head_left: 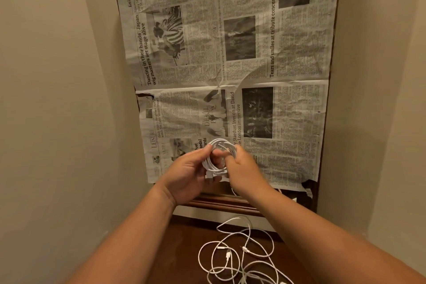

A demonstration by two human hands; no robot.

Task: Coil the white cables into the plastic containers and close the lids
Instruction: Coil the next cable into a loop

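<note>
A coiled white cable [221, 147] is held up over the newspaper's near edge, wound into a small ring. My left hand [189, 174] grips the ring's left side, thumb and fingers around the loops. My right hand [242, 168] pinches the ring's right side, slightly blurred. A loose end of the cable hangs below my right wrist. Several more white cables [239, 251] lie tangled on the dark wooden surface near me, between my forearms. No plastic container is in view.
A spread newspaper [230, 64] covers a wooden tabletop [221, 200] that runs away from me. Beige walls [57, 99] close in on the left and right. The dark wooden surface [184, 249] lies nearest to me.
</note>
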